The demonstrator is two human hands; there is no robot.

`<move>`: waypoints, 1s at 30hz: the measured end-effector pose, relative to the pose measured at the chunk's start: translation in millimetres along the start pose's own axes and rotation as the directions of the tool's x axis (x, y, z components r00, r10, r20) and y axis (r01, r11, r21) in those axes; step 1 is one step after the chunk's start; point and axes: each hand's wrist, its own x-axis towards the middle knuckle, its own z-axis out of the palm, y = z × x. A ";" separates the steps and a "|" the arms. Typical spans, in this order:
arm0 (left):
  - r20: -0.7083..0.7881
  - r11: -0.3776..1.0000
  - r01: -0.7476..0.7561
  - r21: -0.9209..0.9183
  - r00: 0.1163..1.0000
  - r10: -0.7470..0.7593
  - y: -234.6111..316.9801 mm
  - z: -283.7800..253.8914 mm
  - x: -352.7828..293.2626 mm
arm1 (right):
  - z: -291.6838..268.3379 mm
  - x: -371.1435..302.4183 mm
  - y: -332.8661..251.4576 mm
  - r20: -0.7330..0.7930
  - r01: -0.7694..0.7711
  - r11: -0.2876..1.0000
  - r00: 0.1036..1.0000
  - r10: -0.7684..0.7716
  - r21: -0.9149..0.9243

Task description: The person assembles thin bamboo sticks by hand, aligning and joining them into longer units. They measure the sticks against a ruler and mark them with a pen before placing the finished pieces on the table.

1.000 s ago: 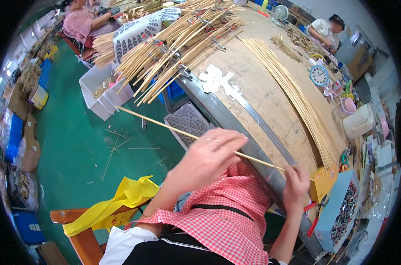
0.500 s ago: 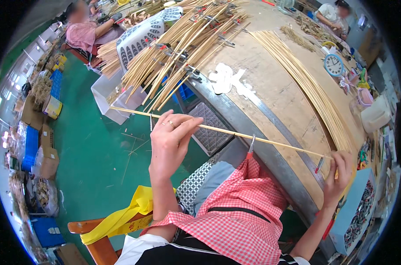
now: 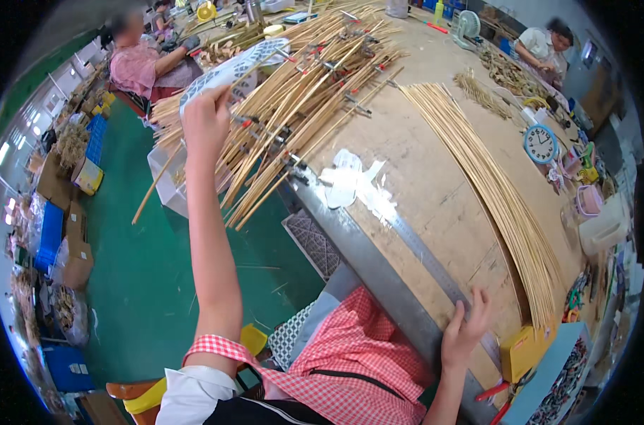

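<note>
Held a long, thin tan stick (image 3: 155, 186) in the closed left hand (image 3: 208, 119), at the end of an outstretched arm, beside the heap of clipped sticks (image 3: 322, 106). Had it on a slant, low end over the green floor (image 3: 145, 283), crossing in front of the white bin (image 3: 177, 202), high end toward the pale patterned sheet (image 3: 265, 51). Could not make out any contact between stick and heap. Had the right hand (image 3: 467, 327) part open, fingers parted, around nothing visible, near the metal ruler (image 3: 421, 256); could not tell whether touching or just above. Saw white scraps (image 3: 343, 185) by the ruler's far end on the wooden table (image 3: 407, 159), and a long row of sticks (image 3: 492, 191) to the right. Saw, near the right forearm, a yellow box (image 3: 518, 353), red-handled pliers (image 3: 493, 392) and a pale blue box (image 3: 538, 388) of small pieces. Noticed, farther off, a blue-rimmed clock (image 3: 540, 144), a green fan (image 3: 466, 27) and a co-worker in white (image 3: 541, 49).
</note>
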 end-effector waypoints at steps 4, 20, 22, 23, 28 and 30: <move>-0.058 0.968 -0.243 0.070 0.967 0.247 -39.1 51.7 59.7 | 3.2 -0.6 3.7 0.046 0.002 0.999 0.999 0.000 -0.049; 0.536 0.852 -0.317 -0.417 0.671 0.512 156.5 213.9 -77.3 | -10.6 8.0 25.9 0.108 -0.016 0.991 0.994 0.002 0.130; 0.553 0.868 -0.256 -0.426 0.686 0.474 119.3 245.1 -85.0 | -19.0 6.5 24.5 0.091 -0.022 0.988 0.996 0.008 0.154; 0.564 0.880 -0.184 -0.438 0.706 0.429 115.6 254.1 -89.4 | -27.8 5.0 28.7 0.079 -0.025 0.987 0.997 0.013 0.159; 0.650 0.925 -0.363 -0.112 0.677 0.345 130.6 223.7 -93.9 | -83.6 -8.0 51.8 -0.037 -0.233 0.966 0.970 0.239 0.109; 0.636 0.902 -0.432 -0.023 0.689 0.347 121.3 222.8 -95.9 | -111.5 -17.7 65.0 -0.055 -0.339 0.940 0.940 0.337 -0.042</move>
